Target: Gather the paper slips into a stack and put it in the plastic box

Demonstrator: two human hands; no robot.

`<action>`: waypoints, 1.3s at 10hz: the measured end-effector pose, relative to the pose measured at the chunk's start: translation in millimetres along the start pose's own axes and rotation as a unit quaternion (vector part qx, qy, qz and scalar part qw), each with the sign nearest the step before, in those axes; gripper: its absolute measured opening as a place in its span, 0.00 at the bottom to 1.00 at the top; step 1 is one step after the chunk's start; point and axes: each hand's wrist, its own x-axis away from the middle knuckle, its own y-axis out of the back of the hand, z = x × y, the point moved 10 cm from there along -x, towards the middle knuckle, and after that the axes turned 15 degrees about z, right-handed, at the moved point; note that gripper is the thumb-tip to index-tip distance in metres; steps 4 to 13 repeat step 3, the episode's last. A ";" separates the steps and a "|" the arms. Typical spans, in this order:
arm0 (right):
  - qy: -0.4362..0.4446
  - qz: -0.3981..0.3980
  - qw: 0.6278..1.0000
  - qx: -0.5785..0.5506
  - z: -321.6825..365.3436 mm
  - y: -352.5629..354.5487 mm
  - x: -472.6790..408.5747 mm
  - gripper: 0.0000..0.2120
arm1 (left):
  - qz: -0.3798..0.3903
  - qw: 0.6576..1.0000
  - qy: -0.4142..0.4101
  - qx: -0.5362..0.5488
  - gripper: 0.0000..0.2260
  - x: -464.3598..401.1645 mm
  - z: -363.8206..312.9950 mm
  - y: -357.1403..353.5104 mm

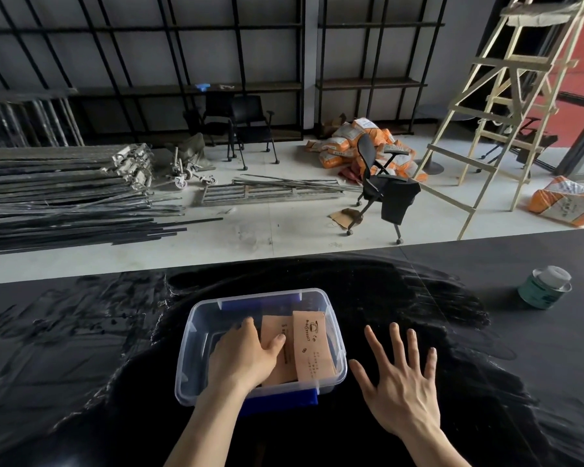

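Here, tan slips (312, 345) in clear box (189, 348).

Paper slips (309, 345): lower left part covered by left hand (241, 357); count in stack can't be told.
Slip print: too small to read.
Plastic box (196, 335) floor: partly hidden under hand and slips.
Forearms: cut off at bottom edge.
Can (545, 287) label: blurred, unreadable.
Ladder (506, 106): top cut off by upper edge.
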 end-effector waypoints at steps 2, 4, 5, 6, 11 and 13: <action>-0.011 0.038 0.999 0.017 0.5 1.6 -0.2 0.49 | -0.096 0.985 -0.077 -0.124 0.40 36.4 -10.8 24.5; -0.018 0.070 0.997 -0.001 6.6 14.0 -1.5 0.45 | -0.125 0.973 -0.091 -0.173 0.43 46.9 -5.7 31.9; -0.018 0.070 0.997 -0.001 6.6 14.0 -1.5 0.45 | -0.125 0.973 -0.091 -0.173 0.43 46.9 -5.7 31.9; -0.018 0.070 0.997 -0.001 6.6 14.0 -1.5 0.45 | -0.125 0.973 -0.091 -0.173 0.43 46.9 -5.7 31.9; -0.018 0.070 0.997 -0.001 6.6 14.0 -1.5 0.45 | -0.125 0.973 -0.091 -0.173 0.43 46.9 -5.7 31.9; -0.018 0.070 0.997 -0.001 6.6 14.0 -1.5 0.45 | -0.125 0.973 -0.091 -0.173 0.43 46.9 -5.7 31.9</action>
